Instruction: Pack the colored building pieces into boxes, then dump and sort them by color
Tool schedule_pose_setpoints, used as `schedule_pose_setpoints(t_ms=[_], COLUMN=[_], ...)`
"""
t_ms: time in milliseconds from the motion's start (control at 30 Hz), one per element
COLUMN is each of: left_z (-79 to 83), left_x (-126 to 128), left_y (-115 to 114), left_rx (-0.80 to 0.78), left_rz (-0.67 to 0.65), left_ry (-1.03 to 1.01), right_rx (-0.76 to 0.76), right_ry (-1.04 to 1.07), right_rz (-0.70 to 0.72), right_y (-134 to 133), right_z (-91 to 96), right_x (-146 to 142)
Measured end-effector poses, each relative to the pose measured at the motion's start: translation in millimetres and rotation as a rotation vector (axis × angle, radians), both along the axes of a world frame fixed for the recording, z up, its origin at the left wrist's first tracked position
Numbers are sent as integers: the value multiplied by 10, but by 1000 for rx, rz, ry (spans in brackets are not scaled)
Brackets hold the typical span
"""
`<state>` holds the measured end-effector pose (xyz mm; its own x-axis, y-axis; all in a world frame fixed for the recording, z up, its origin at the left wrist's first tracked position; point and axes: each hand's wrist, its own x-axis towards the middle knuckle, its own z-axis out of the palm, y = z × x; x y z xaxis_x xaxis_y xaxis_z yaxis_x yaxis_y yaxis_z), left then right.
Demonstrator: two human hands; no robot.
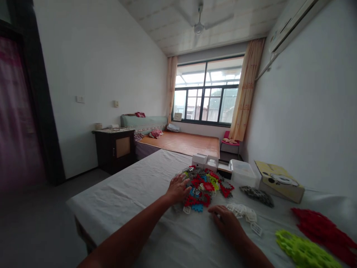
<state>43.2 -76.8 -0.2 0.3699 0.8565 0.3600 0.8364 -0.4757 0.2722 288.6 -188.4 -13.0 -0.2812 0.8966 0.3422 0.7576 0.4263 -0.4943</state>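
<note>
A mixed pile of flat interlocking plastic pieces [208, 186], red, grey, lime and blue, lies on the cloth-covered table. My left hand [178, 188] rests at the pile's left edge, fingers spread over the pieces. Just right of the pile's front, my right hand [224, 217] is low over the cloth, its fingers loosely bent and apart, with nothing visible in them. Beside it are several white lattice pieces [242, 212]. A blue piece [197, 208] and a single white piece [186, 210] lie at the front of the pile, between my hands.
Sorted heaps lie to the right: grey pieces [256, 196], red pieces [325, 230] and lime pieces [305, 249]. Behind stand small white boxes [199, 160], a clear plastic container [243, 173] and a yellow box [279, 182]. Beyond the table [125, 193] are a bed [184, 141] and dark cabinet [104, 150].
</note>
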Motion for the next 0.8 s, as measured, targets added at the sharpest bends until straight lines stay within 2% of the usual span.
schedule_pose_setpoints(t_ms=[100,167,233,333,433,667,800], left_z=[35,-9,-82,-176,-201,-157,-146], left_x=[-133,-212,-258,-278,-288,-321,-325], left_y=[300,443,518,538,522,508,491], left_rx=[-117,-161,-147,-99,-71,-27,-14], left_rz=[175,202,172,99,54,76,101], left_ry=[-12,-22,-40,-76,-119,-233,-270], right_rx=[42,69,60,2,-17,-9,24], right_ry=[-38,-83,-141,-210,-230,-242,-186], right_rz=[-97,-154,-184,-173,-137,-83,-72], right_y=[56,78,82,64,48,-49,-110], right_z=[-70,-116,-160,-209,-221,-184,-74], right_x=[28,23,3,-37,-64,-134,-247])
